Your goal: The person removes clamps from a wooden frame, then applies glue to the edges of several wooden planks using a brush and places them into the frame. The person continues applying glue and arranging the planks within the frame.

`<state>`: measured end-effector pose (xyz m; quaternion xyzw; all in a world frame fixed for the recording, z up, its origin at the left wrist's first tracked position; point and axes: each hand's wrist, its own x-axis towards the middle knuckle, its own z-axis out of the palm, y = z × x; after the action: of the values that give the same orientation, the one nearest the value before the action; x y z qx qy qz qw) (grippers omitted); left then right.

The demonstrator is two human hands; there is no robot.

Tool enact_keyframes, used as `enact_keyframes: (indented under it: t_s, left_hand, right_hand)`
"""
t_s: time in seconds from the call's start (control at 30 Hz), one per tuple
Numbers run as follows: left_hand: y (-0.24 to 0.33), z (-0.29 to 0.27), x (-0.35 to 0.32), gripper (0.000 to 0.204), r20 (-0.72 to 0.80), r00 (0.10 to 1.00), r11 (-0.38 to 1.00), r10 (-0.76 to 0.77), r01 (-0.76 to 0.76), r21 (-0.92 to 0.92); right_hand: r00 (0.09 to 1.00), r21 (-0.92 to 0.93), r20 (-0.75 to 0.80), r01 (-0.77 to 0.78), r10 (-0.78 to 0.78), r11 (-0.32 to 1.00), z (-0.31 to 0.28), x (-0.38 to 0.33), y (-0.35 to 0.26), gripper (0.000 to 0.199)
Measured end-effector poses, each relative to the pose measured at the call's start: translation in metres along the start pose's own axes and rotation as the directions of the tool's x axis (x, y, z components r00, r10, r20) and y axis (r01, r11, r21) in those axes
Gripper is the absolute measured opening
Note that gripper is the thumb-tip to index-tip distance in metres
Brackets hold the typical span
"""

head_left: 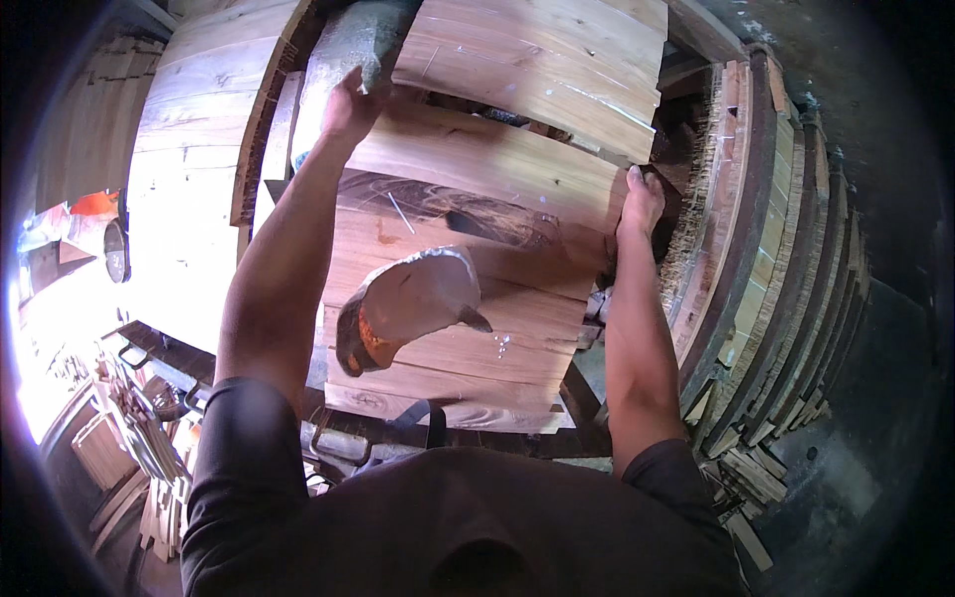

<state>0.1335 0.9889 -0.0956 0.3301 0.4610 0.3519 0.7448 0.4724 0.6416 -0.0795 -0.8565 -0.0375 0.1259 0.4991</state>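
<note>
A wide brown wooden board (477, 249) with dark grain marks lies in front of me, on top of other planks. My left hand (348, 104) grips its far left edge, next to a grey rough slab (343, 50). On the board's right edge, my right hand (640, 204) is closed beside a dark gap. Both my arms stretch forward over the wood. A cap brim (413, 303) hangs in the middle of the view and hides part of the board.
More pale planks (547, 60) lie beyond the board, and a tall stack (194, 129) stands at the left. Rows of upright boards (766, 259) curve along the right. Small wood offcuts (149, 458) and a dark machine frame (348, 443) sit low at the left.
</note>
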Motion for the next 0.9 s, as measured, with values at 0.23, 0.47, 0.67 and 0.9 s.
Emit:
enact_keyframes:
  t_s: [0.23, 0.47, 0.67, 0.9]
  left_hand:
    - [0.031, -0.001, -0.063, 0.016, 0.082, 0.997, 0.607, 0.013, -0.073, 0.791]
    - [0.053, -0.015, -0.122, 0.070, 0.123, 0.962, 0.775, 0.245, -0.271, 0.572]
    - [0.043, -0.037, -0.174, 0.070, 0.201, 0.886, 0.685, 0.418, -0.452, 0.571]
    - [0.019, -0.057, -0.216, 0.048, 0.383, 0.814, 0.176, 0.436, -0.495, 0.851]
  right_hand:
    - [0.986, 0.102, 0.161, -0.060, 0.043, 0.993, -0.033, -0.020, -0.016, 0.024]
    - [0.932, 0.420, 0.285, 0.090, -0.226, 0.903, -0.088, -0.059, -0.058, 0.033]
    - [0.887, 0.309, 0.381, 0.142, -0.259, 0.940, -0.118, -0.109, -0.031, 0.052]
    - [0.913, -0.234, 0.324, 0.331, -0.248, 0.914, -0.116, -0.138, -0.004, 0.055]
